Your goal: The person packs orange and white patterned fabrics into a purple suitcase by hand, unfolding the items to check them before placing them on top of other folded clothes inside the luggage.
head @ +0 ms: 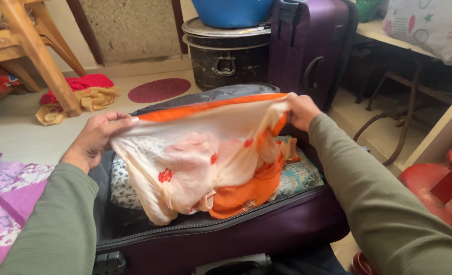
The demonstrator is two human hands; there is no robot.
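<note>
Left hand [96,137] and right hand [301,111] both closed on the orange-edged top of a cream cloth [200,158], stretched above an open purple suitcase [266,231] of folded clothes. Farther off, upright purple suitcase [307,46], black metal pot [227,58].

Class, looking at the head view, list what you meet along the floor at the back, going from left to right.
Wooden chair leg → red and yellow heap of cloth → round maroon mat → dark metal pot → upright purple suitcase.
</note>
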